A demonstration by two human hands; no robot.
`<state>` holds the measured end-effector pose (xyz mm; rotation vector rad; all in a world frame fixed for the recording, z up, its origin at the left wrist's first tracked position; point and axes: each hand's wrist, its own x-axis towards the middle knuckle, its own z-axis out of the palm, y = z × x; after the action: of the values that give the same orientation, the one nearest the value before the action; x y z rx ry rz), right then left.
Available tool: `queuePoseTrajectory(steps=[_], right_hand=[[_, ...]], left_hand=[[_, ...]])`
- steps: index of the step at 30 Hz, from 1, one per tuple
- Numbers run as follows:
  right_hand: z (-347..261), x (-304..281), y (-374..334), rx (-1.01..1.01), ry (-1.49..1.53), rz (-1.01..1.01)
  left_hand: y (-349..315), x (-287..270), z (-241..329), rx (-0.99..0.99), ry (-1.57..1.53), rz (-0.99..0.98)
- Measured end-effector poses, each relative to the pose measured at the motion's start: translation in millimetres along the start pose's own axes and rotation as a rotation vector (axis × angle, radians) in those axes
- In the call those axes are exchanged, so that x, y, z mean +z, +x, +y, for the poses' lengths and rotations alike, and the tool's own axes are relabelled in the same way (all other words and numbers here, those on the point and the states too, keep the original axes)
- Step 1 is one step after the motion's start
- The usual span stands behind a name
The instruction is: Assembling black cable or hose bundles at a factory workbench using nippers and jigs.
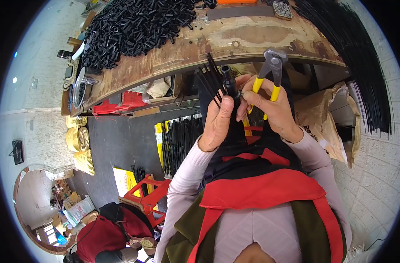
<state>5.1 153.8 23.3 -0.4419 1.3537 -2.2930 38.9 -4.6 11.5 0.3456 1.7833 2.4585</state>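
Note:
My left hand (218, 118) is closed round several thin black rods (207, 79) that fan out upward past the thumb. A thicker black tubular part (228, 79), with a round open end, stands upright between my two hands, against the left fingers. In my right hand (276, 107) are end-cutting pincers (275, 63) with yellow handles; their metal jaws point up and away from the tube. The right fingertips reach in beside the tube; whether they pinch something small there cannot be made out. Both hands are in front of the bench edge, above my lap.
The wooden bench (261, 33) carries a large heap of short black tubes (138, 28) at left and long black rods (346, 48) at right. A brown paper sack (325, 118) stands at right. Bundled black rods (182, 140), a red stool (151, 197) and another person (99, 236) are at left.

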Motion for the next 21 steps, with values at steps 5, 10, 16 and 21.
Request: queuePoseTrajectory(steps=[5,10,16,21], right_hand=[[-7,-1,1,-0.081,-0.126,-0.003],[-32,-18,5,-0.284,-0.608,-0.021],[-86,-16,-43,0.557,-0.803,-0.199],[-74,-17,-45,0.4,-0.881,-0.262]], left_hand=[[2,2,2,-0.014,-0.048,-0.016],[0,-1,1,-0.046,-0.14,-0.069],[-1,-5,0,-0.054,-0.196,-0.12],[-8,-5,-2,-0.014,-0.135,-0.141]])
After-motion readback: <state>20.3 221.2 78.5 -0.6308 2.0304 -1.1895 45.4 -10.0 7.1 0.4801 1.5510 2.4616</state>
